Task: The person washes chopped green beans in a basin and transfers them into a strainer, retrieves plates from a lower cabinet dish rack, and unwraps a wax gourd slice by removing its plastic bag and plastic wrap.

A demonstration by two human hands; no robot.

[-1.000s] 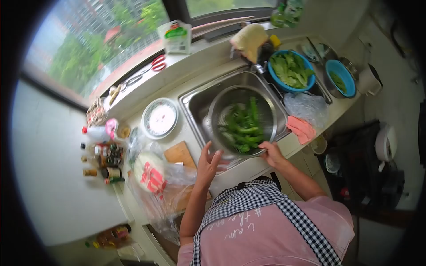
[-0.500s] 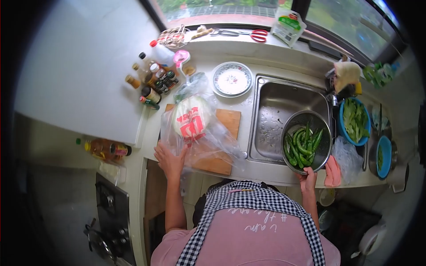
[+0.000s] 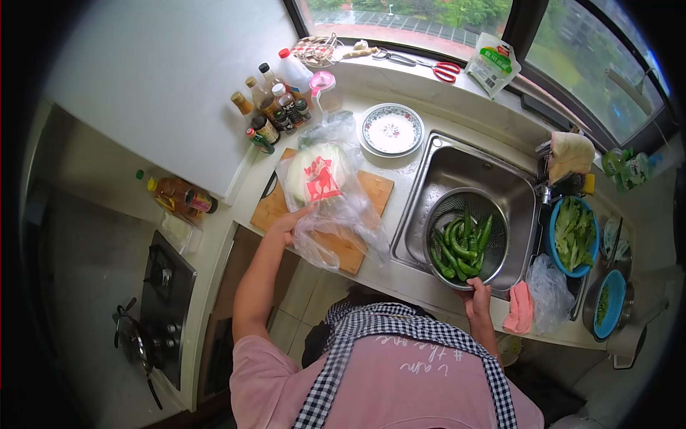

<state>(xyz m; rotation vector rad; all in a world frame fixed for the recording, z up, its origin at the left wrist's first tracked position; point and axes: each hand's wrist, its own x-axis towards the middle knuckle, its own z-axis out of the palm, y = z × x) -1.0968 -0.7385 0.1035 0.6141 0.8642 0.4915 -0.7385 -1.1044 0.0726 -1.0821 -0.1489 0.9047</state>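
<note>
A clear plastic bag (image 3: 343, 229) with red print holds a large pale round vegetable (image 3: 330, 159). It rests on a wooden cutting board (image 3: 373, 191). My left hand (image 3: 287, 224) is at the bag's near left side, its fingers closed on the loose film and partly covered by it. With my right hand (image 3: 477, 296) I grip the near rim of a metal colander (image 3: 444, 207). Several long green peppers (image 3: 463, 247) lie in it. The colander is over the left and near part of the steel sink (image 3: 468, 161).
Patterned plates (image 3: 391, 130) are stacked behind the board. Bottles (image 3: 268, 100) crowd the back left corner. Right of the sink are a blue basket of leafy greens (image 3: 574, 232), a pink cloth (image 3: 519, 309) and a crumpled plastic bag (image 3: 550, 293). Red-handled scissors (image 3: 446, 71) lie on the sill.
My left hand has gone from spread beside the bag to closed on its film. The colander in my right hand has shifted left over the sink. The camera view has turned slightly.
</note>
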